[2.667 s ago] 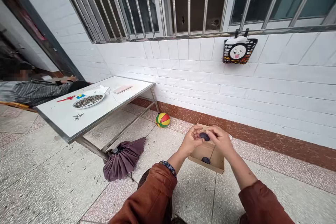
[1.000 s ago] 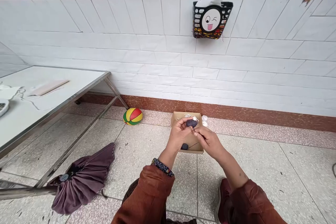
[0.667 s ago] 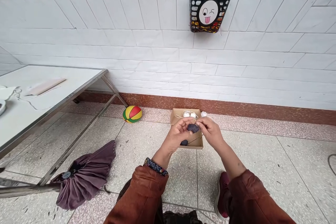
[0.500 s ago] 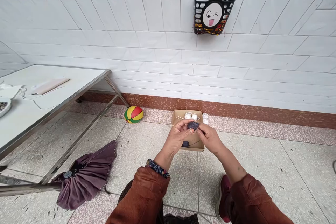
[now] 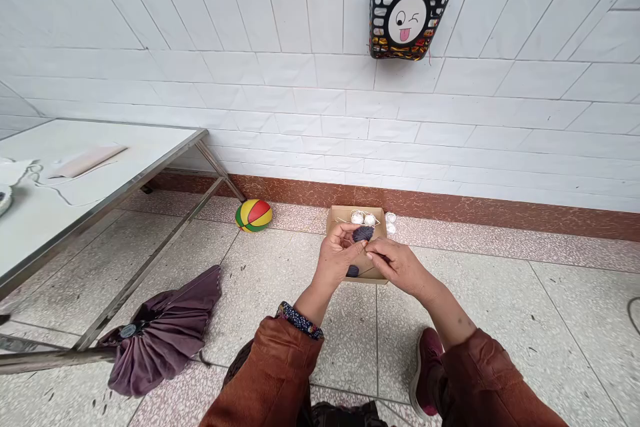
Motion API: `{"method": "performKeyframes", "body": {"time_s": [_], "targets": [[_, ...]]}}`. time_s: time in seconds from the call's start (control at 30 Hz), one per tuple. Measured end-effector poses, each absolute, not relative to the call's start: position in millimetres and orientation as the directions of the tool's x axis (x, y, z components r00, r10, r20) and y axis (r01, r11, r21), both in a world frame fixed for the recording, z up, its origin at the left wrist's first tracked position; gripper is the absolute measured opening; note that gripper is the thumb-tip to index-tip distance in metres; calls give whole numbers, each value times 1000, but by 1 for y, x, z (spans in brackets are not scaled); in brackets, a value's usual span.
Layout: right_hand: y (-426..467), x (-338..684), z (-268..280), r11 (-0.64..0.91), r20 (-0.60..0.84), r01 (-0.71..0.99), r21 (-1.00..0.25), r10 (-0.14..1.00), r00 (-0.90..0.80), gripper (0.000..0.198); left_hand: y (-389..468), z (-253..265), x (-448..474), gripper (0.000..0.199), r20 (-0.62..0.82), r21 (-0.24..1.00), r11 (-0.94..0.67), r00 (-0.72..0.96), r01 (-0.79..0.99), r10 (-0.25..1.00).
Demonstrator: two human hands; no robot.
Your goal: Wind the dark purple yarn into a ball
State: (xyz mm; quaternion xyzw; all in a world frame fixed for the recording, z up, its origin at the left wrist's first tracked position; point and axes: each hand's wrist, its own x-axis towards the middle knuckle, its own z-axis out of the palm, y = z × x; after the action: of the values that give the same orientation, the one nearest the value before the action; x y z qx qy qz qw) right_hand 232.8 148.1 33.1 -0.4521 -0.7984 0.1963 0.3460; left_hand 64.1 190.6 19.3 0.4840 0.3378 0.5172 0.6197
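Note:
A small ball of dark grey-blue yarn (image 5: 363, 233) is held between the fingers and thumb of my left hand (image 5: 336, 255), above a shallow cardboard box (image 5: 375, 279). My right hand (image 5: 397, 265) is closed in a pinch just below the ball, its fingertips close to my left thumb. A thin dark strand runs across the box toward this hand; the bit between the fingertips is too small to see clearly. In the box lie a second dark yarn ball (image 5: 353, 271), partly behind my left hand, and two white yarn balls (image 5: 357, 217) at the back.
More white balls (image 5: 391, 223) sit just right of the box. A striped ball (image 5: 254, 215) rests by the leg of a white table (image 5: 145, 140). At lower left a purple umbrella (image 5: 167, 340) lies on the floor. A black basket (image 5: 411, 19) hangs on the tiled wall.
My right hand has moved from the ball's right side to just below it, fingertips nearer my left thumb. The ball now shows more fully in my left hand. The view has tilted slightly down.

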Motion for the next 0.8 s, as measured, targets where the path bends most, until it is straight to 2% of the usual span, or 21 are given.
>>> {"method": "performKeyframes", "body": {"time_s": [0.13, 0.27, 0.4, 0.53, 0.63, 0.73, 0.8], "targets": [[148, 239, 35, 528, 436, 588, -612, 846, -306, 17, 188, 20, 67, 33, 110, 957, -25, 283, -289, 953], [150, 245, 32, 514, 445, 584, -629, 853, -271, 18, 184, 23, 66, 32, 56, 945, 75, 382, -320, 922], [147, 245, 33, 535, 463, 569, -625, 840, -281, 19, 181, 23, 65, 32, -12, 932, 152, 392, -328, 920], [146, 245, 36, 549, 509, 579, -603, 823, -251, 23, 179, 22, 69, 34, -2, 951, 127, 405, -281, 914], [150, 246, 32, 493, 514, 577, -651, 846, -143, 25, 177, 23, 69, 36, 8, 947, 141, 461, -287, 887], [159, 247, 19, 386, 461, 548, -742, 888, -1, 27, 175, 25, 67, 42, -29, 903, 257, 551, -343, 834], [163, 246, 10, 339, 418, 528, -779, 908, 35, 25, 175, 27, 65, 44, -24, 870, 310, 594, -384, 804]]}}
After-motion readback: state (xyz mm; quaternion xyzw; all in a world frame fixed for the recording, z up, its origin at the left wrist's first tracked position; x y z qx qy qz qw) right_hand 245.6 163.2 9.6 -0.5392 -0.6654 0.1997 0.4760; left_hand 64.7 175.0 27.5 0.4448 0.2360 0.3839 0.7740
